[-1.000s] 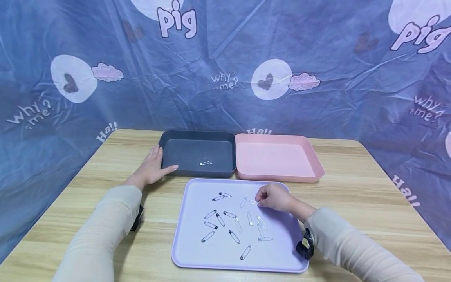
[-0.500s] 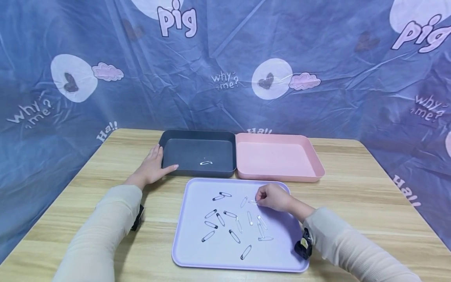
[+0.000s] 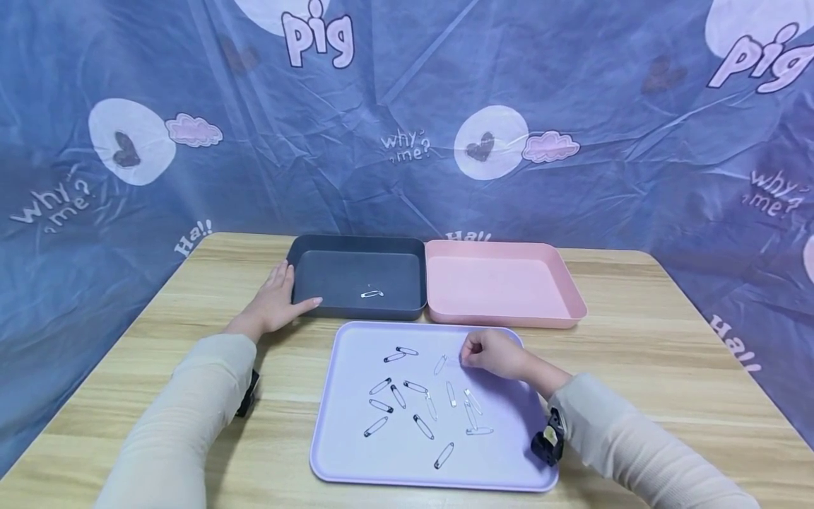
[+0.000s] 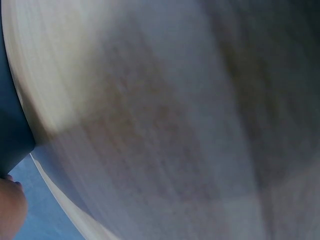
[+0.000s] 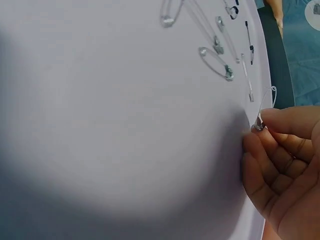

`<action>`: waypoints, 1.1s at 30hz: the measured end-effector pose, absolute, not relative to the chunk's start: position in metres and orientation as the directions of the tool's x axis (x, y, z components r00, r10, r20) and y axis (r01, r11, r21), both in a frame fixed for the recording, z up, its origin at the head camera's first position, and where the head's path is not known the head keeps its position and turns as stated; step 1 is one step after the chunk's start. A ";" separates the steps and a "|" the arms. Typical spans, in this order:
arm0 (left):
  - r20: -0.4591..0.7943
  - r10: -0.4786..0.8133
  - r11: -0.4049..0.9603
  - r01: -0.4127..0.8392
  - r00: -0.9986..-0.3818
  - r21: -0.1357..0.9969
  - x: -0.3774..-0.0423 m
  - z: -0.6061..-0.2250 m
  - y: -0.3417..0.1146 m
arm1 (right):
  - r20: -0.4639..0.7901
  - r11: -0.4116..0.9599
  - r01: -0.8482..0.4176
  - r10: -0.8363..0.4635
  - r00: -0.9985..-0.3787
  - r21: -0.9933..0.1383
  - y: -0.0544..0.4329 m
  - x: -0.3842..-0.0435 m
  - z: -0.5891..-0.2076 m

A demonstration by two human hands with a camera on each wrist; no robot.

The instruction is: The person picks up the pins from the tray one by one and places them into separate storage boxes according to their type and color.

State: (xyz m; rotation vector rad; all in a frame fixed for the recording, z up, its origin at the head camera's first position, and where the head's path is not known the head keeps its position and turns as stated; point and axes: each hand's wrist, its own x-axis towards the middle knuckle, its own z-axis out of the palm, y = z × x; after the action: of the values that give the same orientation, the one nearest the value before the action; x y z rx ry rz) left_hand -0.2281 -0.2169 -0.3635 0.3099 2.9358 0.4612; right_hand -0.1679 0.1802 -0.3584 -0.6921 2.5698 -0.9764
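My right hand [image 3: 494, 353] is over the upper right of the lavender tray [image 3: 381, 466]. In the right wrist view, its thumb and fingertips pinch a silver safety pin [image 5: 260, 124] by the clasp end, its coiled end pointing up. Several silver safety pins [image 3: 470, 416] lie on the tray's right half, one [image 3: 440, 365] just left of the hand. Black-headed safety pins [image 3: 397, 397] are scattered over the middle and left. My left hand [image 3: 273, 304] rests at the left end of the dark grey tray [image 3: 356, 312], fingers along its side and thumb over the front rim.
A silver safety pin [image 3: 372, 294] lies inside the dark grey tray. Beside that tray, a pink tray [image 3: 502, 319] stands on the wooden table [image 3: 636, 339]. Behind the table hangs a blue printed cloth [image 3: 407, 191].
The right hand has lifted slightly, and the safety pin in its fingers has come up from the tray and tilted. My left hand has stayed in place.
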 end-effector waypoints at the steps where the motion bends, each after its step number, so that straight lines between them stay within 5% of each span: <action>1: -0.117 0.226 0.931 0.179 -0.967 0.317 -0.228 -0.364 -0.217 | -0.116 0.647 -0.315 -0.532 -0.839 -0.694 0.180 -0.169 -0.358; 17: -0.107 0.223 0.932 0.180 -0.969 0.315 -0.229 -0.365 -0.216 | -0.096 0.440 -0.160 -0.505 -0.858 -0.884 0.174 -0.175 -0.353; 33: -0.110 0.217 0.934 0.173 -0.970 0.313 -0.229 -0.366 -0.216 | -0.115 0.310 -0.013 -0.391 -0.913 -0.951 0.157 -0.187 -0.346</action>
State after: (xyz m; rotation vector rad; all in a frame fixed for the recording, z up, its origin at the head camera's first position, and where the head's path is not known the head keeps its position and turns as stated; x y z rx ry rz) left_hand -0.2287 -0.2159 -0.3663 0.2993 2.9477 0.4574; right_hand -0.1873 0.1567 -0.3458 -0.3627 2.2582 -1.6337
